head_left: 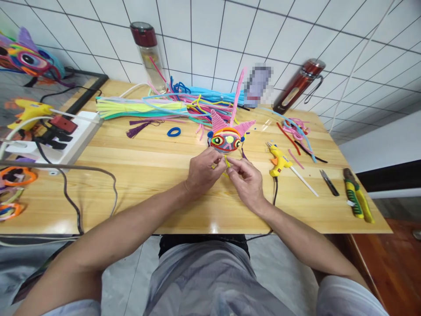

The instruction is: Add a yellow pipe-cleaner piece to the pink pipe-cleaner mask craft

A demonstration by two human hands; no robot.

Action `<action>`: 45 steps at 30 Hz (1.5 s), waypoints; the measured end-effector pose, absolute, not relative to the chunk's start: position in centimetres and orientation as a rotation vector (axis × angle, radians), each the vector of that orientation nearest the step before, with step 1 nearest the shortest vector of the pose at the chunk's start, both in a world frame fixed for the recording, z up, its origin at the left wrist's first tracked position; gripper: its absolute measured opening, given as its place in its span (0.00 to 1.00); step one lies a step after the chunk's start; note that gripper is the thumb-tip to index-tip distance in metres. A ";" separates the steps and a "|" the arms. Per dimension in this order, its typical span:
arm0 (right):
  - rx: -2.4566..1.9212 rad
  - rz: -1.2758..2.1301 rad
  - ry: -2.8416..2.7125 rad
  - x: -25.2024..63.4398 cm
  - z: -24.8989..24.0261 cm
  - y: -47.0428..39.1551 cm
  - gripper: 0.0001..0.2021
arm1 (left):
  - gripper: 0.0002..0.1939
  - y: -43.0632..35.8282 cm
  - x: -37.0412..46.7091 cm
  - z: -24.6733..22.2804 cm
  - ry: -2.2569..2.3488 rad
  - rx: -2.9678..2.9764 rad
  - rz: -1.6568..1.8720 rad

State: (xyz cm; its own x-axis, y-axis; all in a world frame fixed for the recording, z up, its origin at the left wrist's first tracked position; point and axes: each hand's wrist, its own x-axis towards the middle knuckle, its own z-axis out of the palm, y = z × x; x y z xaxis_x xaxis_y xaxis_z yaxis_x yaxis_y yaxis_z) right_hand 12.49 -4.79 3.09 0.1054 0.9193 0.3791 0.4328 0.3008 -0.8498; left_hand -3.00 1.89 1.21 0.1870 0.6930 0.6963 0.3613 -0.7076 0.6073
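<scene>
My left hand [205,171] and my right hand [245,177] meet near the middle of the table, fingers closed in pinches. Between their fingertips runs a short yellow pipe cleaner [227,162], partly hidden by the fingers. Just beyond them sits a colourful animal head [226,139] made of pipe cleaners, with pink pointed ears, round eyes and red, orange and blue bands. A tall pink strip [237,96] rises behind it. To the right of my right hand lies a yellow glue gun [279,160] with a white glue stick in its back.
Bundled pipe cleaners [141,108] lie at the back. A blue ring [174,132] and purple tassel [141,127] are nearer. Snips [329,182] and pliers [357,195] lie right; a red flask [299,86] and glass bottle [149,57] stand behind. A power strip [70,140] with cables is left.
</scene>
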 end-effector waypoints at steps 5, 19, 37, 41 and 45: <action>-1.281 0.838 -1.301 12.6 3.4 -4.4 0.15 | 0.07 1.5 -3.3 2.5 0.931 1.913 1.408; -1.226 0.970 -1.200 13.2 4.0 -3.8 0.17 | 0.21 2.1 -3.1 2.8 0.587 1.065 0.924; -1.287 1.057 -1.184 13.5 4.6 -3.7 0.08 | 0.20 1.8 -3.4 2.7 0.631 1.215 0.913; -1.262 1.151 -1.139 13.7 4.5 -3.5 0.08 | 0.20 1.9 -3.4 2.8 0.607 1.188 0.871; -1.259 1.195 -1.148 13.6 4.5 -3.5 0.08 | 0.21 1.7 -3.3 2.8 0.618 1.180 0.875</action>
State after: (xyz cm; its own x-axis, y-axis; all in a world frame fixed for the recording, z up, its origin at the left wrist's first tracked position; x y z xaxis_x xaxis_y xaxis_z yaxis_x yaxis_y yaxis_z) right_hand 13.63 -3.50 4.50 0.0562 0.9978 -0.0359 -0.0048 -0.0356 -0.9994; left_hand -3.28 1.74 2.78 0.5375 0.8428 0.0283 -0.2553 0.1307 0.9580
